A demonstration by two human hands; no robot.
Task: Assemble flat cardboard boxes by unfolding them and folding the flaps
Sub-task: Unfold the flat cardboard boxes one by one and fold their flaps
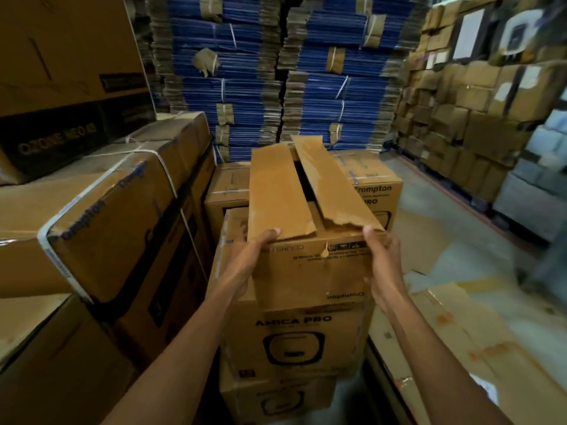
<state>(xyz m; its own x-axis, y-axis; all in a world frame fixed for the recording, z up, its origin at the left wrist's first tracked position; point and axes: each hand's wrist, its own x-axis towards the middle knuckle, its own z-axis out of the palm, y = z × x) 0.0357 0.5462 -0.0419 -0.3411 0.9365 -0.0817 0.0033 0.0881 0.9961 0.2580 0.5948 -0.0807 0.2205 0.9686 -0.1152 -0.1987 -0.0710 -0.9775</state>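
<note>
— While both hands grip the near end, the flaps are the main worry. Box (310, 271) is right in front of me, over the AMICA PRO stack (291, 342), betw. the strapped bundle (107, 216) on my L and the cardboard sheets on the floor (460, 348) on my R. Can't tell if it rests on the stack or just hangs above it.

— Grip?

— L hand (251, 256): thumb pressed down on the left flap (276, 194), palm against the near-left corner, fingers hidden. R hand (383, 262): thumb up at the torn near edge of the right flap (334, 185), rest wrapped round the near-right corner. Neither spread; both holding the box.

— What goes wrong?

— Three things, my guess.
1) Right flap sits tilted up, dark gap betw. the two, no tape visible. Ease off and they prob. spring open.
2) That near edge is already ragged, so a hard push by the thumb could run the tear further.
3) I've only got one end. Shove fwd and the far end may drop, slide or rack out of square.

— Orientation?

— Long axis runs straight away from me, near end in my hands, far end twd the blue flat-pack stacks (245, 87). Flapped face is up. Print on the near panel reads upside down, so I reckon the box is inverted and these are the bottom flaps.
</note>
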